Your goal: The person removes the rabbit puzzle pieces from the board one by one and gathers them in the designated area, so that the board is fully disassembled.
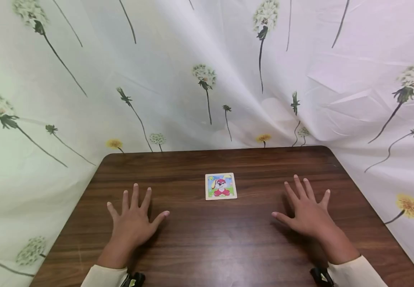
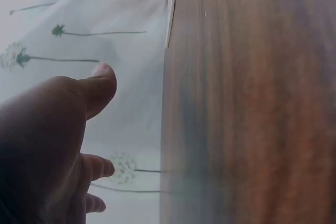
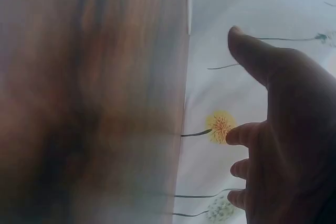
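Note:
A small square picture puzzle (image 1: 221, 186) with a pale border lies flat toward the far middle of the table; its picture is a red and white cartoon dog on blue and green. To its left, my left hand (image 1: 131, 223) is spread palm down over the wood, fingers straight and holding nothing. My right hand (image 1: 309, 215) is spread the same way to the right of the picture, apart from it. In the left wrist view the left thumb (image 2: 97, 90) stands out from the fingers. The right wrist view shows the right thumb (image 3: 252, 53) likewise extended.
The dark brown wooden table (image 1: 221, 247) has rounded far corners. A white cloth (image 1: 171, 52) printed with dandelions hangs behind it and along both sides. Each wrist wears a black strap (image 1: 135, 280) below a cream sleeve (image 1: 104, 276).

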### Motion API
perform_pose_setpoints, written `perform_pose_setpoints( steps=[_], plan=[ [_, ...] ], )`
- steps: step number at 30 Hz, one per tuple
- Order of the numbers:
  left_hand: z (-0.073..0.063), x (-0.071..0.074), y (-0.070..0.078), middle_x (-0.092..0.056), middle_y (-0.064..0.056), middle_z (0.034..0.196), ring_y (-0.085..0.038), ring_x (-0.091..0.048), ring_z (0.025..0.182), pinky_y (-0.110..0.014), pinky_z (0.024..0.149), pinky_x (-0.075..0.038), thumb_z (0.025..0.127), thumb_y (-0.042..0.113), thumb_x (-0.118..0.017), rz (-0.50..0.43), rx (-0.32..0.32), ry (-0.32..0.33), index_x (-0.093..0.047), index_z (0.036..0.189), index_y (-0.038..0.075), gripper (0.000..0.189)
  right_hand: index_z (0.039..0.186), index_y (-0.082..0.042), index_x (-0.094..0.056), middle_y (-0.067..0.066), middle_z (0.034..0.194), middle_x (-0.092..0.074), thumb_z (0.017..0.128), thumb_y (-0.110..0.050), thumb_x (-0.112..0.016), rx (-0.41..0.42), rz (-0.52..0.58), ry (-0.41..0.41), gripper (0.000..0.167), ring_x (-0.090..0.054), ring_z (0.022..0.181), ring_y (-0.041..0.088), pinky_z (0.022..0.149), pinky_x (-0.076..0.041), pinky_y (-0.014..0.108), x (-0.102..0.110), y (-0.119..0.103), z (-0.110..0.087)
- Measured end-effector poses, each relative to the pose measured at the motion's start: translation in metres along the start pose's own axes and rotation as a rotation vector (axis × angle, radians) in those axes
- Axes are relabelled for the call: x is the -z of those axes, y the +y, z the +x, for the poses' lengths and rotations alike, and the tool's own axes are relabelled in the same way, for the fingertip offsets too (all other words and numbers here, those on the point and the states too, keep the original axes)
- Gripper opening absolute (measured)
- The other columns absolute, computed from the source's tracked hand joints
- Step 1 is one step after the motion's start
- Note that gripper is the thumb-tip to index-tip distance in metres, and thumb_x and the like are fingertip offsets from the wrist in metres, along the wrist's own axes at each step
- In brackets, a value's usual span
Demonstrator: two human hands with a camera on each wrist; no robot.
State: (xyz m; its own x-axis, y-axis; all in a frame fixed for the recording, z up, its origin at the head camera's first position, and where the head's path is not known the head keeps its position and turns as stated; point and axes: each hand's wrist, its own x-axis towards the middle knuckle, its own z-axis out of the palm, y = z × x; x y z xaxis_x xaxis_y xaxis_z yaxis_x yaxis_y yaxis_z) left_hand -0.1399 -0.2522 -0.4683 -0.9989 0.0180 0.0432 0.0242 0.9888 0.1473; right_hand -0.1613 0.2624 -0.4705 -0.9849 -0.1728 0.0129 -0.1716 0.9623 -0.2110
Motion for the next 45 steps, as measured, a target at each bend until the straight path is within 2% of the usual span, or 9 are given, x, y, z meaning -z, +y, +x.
perform_pose_setpoints(
  steps=[10,18,24,28,38,45],
  plan=[
    [0.018,0.008,0.012,-0.007,-0.03,0.182,-0.063,-0.011,0.164,-0.093,0.117,0.005,0.1,0.085,-0.046,0.002,-0.047,0.023,-0.025,0.175,0.013,0.106,0.175,-0.013,-0.027,0.021,0.185,-0.005,0.094,-0.079,-0.065,0.038,-0.022,0.009,0.111,-0.008,0.168,0.054,0.113,0.012,0.094,0.004,-0.018,0.027],
    [0.04,0.001,0.026,-0.008,-0.029,0.182,-0.061,-0.012,0.165,-0.092,0.119,0.005,0.1,0.084,-0.049,0.007,-0.072,0.038,-0.026,0.175,0.014,0.106,0.175,-0.014,-0.026,0.02,0.185,-0.005,0.096,-0.078,-0.064,0.049,-0.019,-0.001,0.109,-0.008,0.169,0.052,0.115,0.009,0.094,0.002,-0.033,0.048],
    [0.049,-0.001,0.042,-0.012,-0.029,0.182,-0.06,-0.016,0.165,-0.091,0.12,0.001,0.098,0.084,-0.05,-0.002,-0.094,0.043,-0.028,0.175,0.014,0.106,0.176,-0.015,-0.024,0.02,0.185,-0.005,0.096,-0.078,-0.064,0.046,0.017,-0.017,0.109,-0.007,0.169,0.051,0.117,0.009,0.092,0.003,-0.045,0.059],
    [0.056,-0.003,0.048,-0.012,-0.027,0.182,-0.059,-0.02,0.165,-0.091,0.12,0.001,0.098,0.086,-0.05,-0.007,-0.108,0.045,-0.026,0.175,0.016,0.107,0.176,-0.016,-0.025,0.02,0.185,-0.008,0.097,-0.077,-0.064,0.064,0.025,-0.01,0.107,-0.011,0.169,0.051,0.118,0.007,0.092,0.004,-0.057,0.07],
    [0.071,-0.008,0.062,-0.018,-0.021,0.183,-0.057,-0.023,0.165,-0.09,0.122,-0.002,0.097,0.084,-0.054,-0.027,-0.138,0.005,-0.025,0.176,0.018,0.107,0.175,-0.017,-0.027,0.017,0.185,-0.011,0.096,-0.076,-0.065,0.087,0.046,-0.023,0.106,-0.014,0.17,0.047,0.121,0.004,0.09,0.004,-0.07,0.087],
    [0.082,-0.016,0.068,-0.018,-0.019,0.183,-0.056,-0.023,0.165,-0.089,0.122,0.0,0.096,0.086,-0.054,-0.027,-0.148,-0.031,-0.026,0.176,0.018,0.108,0.175,-0.019,-0.029,0.015,0.185,-0.016,0.095,-0.077,-0.065,0.129,0.076,-0.021,0.105,-0.018,0.17,0.045,0.122,0.0,0.089,-0.004,-0.079,0.102]
  ],
)
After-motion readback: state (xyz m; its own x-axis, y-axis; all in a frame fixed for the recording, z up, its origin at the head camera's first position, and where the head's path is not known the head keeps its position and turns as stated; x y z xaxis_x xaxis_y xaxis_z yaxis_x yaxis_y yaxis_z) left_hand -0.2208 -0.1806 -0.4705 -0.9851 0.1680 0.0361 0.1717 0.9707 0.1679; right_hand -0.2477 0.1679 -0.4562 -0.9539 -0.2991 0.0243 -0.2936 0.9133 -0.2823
